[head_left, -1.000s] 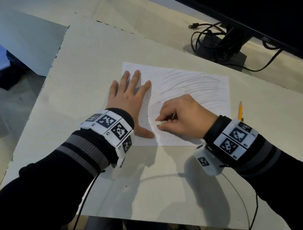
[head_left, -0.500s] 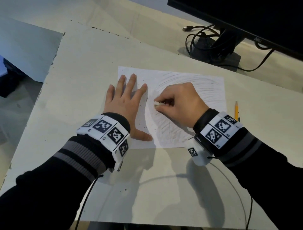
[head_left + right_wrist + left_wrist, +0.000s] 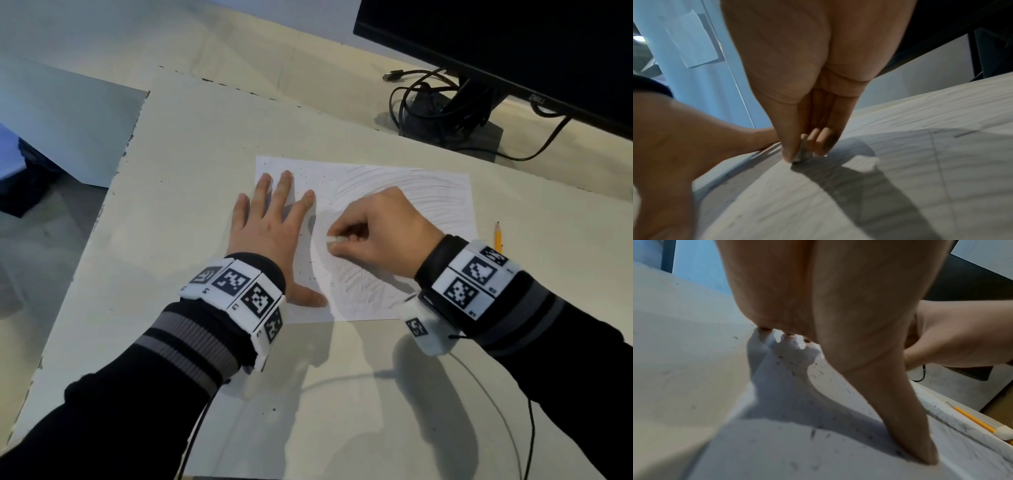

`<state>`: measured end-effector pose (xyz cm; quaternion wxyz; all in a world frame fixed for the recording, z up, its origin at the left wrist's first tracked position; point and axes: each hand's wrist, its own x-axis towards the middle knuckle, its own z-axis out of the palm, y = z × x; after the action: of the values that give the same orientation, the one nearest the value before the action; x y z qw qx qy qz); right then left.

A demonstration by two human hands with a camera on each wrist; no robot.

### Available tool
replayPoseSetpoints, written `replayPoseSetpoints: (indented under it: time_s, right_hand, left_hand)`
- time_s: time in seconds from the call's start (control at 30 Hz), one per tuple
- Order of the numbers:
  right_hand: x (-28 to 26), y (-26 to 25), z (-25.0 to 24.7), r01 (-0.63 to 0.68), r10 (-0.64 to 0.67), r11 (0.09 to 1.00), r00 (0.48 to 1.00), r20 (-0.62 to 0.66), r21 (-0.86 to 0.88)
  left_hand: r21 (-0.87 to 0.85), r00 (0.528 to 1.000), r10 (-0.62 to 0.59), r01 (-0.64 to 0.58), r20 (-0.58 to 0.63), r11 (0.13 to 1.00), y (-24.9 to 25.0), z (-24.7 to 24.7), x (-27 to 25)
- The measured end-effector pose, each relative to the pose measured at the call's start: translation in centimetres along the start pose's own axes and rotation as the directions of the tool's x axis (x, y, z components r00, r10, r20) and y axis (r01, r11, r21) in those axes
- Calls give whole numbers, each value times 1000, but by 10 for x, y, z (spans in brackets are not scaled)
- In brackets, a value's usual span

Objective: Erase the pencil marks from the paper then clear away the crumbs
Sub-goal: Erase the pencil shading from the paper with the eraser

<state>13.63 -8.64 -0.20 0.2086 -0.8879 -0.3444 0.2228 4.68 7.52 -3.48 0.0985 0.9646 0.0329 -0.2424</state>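
Observation:
A white sheet of paper (image 3: 442,202) lies on the table, its right part covered with curved grey pencil marks (image 3: 435,192). My left hand (image 3: 270,226) lies flat on the sheet's left side, fingers spread, pressing it down. My right hand (image 3: 373,233) pinches a small white eraser (image 3: 331,240) between thumb and fingers, its tip on the paper near the middle; the right wrist view shows the eraser (image 3: 803,154) touching the sheet. Dark eraser crumbs (image 3: 795,363) lie scattered over the cleaned left part around my left hand.
A yellow pencil (image 3: 498,236) lies on the table just right of the paper. A black monitor (image 3: 513,48) on its stand with tangled cables (image 3: 421,99) is at the back right. The table's left edge (image 3: 113,185) drops to the floor.
My right hand carried the eraser up the sheet and then part of the way back toward me. My left hand has stayed flat on the paper.

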Motion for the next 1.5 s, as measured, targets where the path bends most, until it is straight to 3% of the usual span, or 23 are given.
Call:
replayPoseSetpoints:
  time_s: [0.1,0.3,0.43,0.6,0.77,0.93,1.07,1.13,1.23,1.4,1.5]
  right_hand:
    - [8,3,-3,-1,0,1000,994,-110,-14]
    - [-5,-2,7,52,-51,999,997,63,-16]
    - [8,4,0,18,-22,999,997,-80,-50]
    - [5,-3,-1,40,-31,998,987,156,-53]
    - [18,1,-3,39,-41,996,999,-22,-76]
    - [10,1,0,61,-55,997,994,96,-56]
    - [27,8,-6,13,-23,997,992,-124,-81]
    - [25,6,-3,20,-26,998,994,-102,-65]
    - [20,2,-4,52,-49,996,998,36,-69]
    - [33,4,-8,-15,8,998,994,-110,-65]
    - [19,-1,2,3,-6,999,998,-62,-46]
  left_hand:
    - [-7,1000,2,-3,-10,1000,0,1,0]
    - [-13,1000,10,-11,-17,1000,-1,0,0]
    - [-16,1000,4,-5,-15,1000,-1,1,-1]
    - [-18,1000,8,-9,-20,1000,-1,2,0]
    - [-15,1000,10,-10,-24,1000,-2,2,1]
    - [-15,1000,10,-10,-24,1000,-2,1,0]
    - [18,1000,-12,12,0,1000,1,-2,0]
    - [38,999,-25,24,23,999,4,-5,1]
    - [58,998,-35,33,45,998,7,-8,0]
    - [61,997,-45,41,55,997,7,-9,0]
    - [68,997,-45,41,67,997,8,-9,0]
